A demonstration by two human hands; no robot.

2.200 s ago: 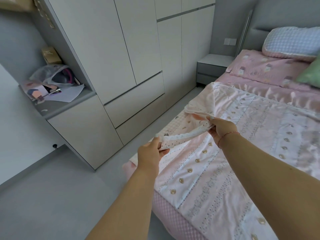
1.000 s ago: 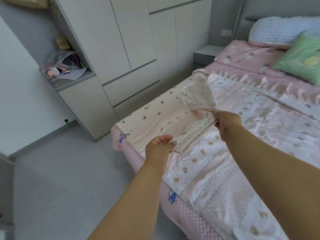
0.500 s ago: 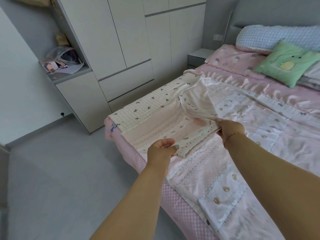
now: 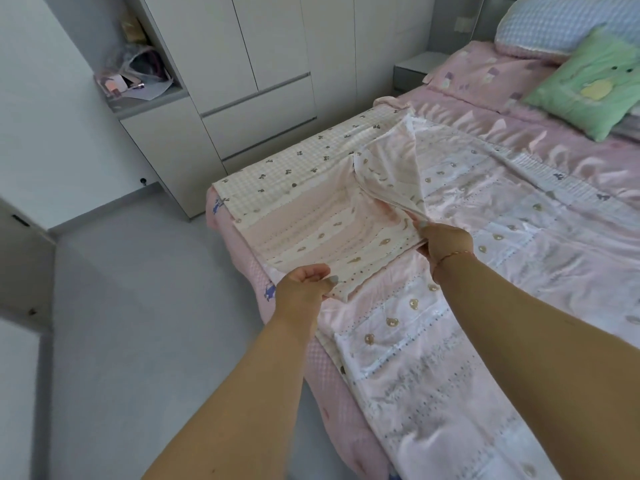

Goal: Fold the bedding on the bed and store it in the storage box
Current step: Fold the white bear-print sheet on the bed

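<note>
Two hands are closed on one edge of the quilt: the left hand pinches its near corner, the right hand grips farther along. Beyond the fingers, the lifted flap sags and creases, so it is judged thin, soft and light, best held at corners and hems. Under it lies the bed; no storage box is seen. Left of the fingers stand grey floor and wardrobe.

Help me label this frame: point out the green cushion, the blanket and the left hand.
green cushion (image 4: 588, 81), head view, its front face.
blanket (image 4: 346, 216), head view, folded-over flap.
left hand (image 4: 304, 285), head view, its back.
</note>
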